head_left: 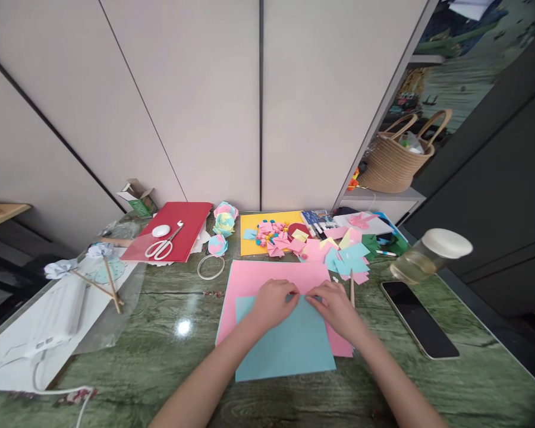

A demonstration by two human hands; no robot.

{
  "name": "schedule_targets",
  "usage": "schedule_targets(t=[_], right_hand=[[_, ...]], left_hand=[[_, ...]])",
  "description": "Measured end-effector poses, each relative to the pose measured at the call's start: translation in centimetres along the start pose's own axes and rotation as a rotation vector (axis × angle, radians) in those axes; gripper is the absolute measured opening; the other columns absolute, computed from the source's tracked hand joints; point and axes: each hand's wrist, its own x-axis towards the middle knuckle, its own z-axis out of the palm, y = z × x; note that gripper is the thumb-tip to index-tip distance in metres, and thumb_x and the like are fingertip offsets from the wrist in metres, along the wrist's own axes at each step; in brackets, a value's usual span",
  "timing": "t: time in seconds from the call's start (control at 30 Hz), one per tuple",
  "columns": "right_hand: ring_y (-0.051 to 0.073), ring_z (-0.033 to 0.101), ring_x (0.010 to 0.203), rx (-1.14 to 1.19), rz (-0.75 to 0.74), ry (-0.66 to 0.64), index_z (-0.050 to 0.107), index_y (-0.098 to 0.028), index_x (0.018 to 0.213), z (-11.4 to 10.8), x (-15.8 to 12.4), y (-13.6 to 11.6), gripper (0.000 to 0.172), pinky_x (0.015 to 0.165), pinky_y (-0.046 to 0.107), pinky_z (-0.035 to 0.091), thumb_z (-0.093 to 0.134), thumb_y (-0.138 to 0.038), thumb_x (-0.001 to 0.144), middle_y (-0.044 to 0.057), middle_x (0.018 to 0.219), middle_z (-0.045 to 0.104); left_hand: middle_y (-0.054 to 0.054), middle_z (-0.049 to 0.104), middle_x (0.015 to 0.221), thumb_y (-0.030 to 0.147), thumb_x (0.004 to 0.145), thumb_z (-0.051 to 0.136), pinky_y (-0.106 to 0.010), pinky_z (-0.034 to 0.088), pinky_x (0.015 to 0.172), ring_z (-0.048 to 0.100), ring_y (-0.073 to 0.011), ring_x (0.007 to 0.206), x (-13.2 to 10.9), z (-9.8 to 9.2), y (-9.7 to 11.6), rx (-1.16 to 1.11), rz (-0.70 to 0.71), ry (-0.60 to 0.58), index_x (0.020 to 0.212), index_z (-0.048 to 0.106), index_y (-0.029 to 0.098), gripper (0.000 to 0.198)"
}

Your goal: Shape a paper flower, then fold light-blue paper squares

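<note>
Blue paper (280, 351) is pinched at its far edge by the fingers of the left hand (271, 304) and the right hand (335, 308), thumb and fingertips of each closed on it, the two grips near each other. It lies on the pink sheets (271, 273), its near end reaching past them over the table (173, 368). It should prove light and limp, quick to crease under a hard pinch and apt to slide on the pink beneath; a soft hold along the edge, or at a corner, would suit it, the middle left unpressed. Beyond the pink sheets lie cut paper pieces (352, 257); farther out, scissors (160, 249) rest on red sheets (192, 223) at left, and a phone (419, 321) lies at right.
</note>
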Motion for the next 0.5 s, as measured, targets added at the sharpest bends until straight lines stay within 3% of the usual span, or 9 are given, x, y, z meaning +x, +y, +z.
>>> schedule_targets(t=[0.1,0.23,0.37,0.5], right_hand=[[0.018,0.054,0.078,0.033,0.021,0.000,0.065,-0.026,0.081,-0.2,0.0,0.1,0.018,0.078,0.034,0.035,0.050,-0.035,0.082,0.001,0.077,0.063],[0.019,0.056,0.078,0.095,0.059,0.026,0.065,-0.025,0.079,-1.1,-0.4,1.3,0.020,0.078,0.034,0.037,0.050,-0.037,0.081,0.002,0.079,0.063],[0.021,0.057,0.082,0.157,0.117,0.096,0.065,-0.023,0.079,-2.7,-1.1,3.1,0.021,0.076,0.033,0.040,0.050,-0.039,0.080,0.004,0.083,0.064],[0.024,0.056,0.091,0.214,0.208,0.123,0.064,-0.022,0.081,-4.1,-1.9,4.9,0.025,0.073,0.030,0.043,0.050,-0.043,0.078,0.006,0.091,0.064]], left_hand=[[-0.001,0.064,0.074,0.022,0.077,0.048,-0.028,0.037,0.067,0.057,-0.0161,0.069,0.7,0.7,0.9,0.037,-0.006,0.017,0.077,0.060,0.022,0.012],[0.001,0.062,0.070,0.020,0.077,0.047,-0.026,0.035,0.064,0.054,-0.0142,0.063,0.5,-0.4,0.5,0.073,0.029,-0.009,0.074,0.057,0.022,0.010],[0.002,0.063,0.073,0.017,0.076,0.046,-0.024,0.035,0.066,0.054,-0.0121,0.065,-0.8,-2.3,-1.6,0.055,0.028,-0.054,0.074,0.055,0.021,0.010],[0.003,0.059,0.065,0.014,0.073,0.048,-0.023,0.034,0.064,0.051,-0.0114,0.060,-2.7,-3.6,-5.1,0.080,-0.040,-0.097,0.072,0.053,0.020,0.008]])
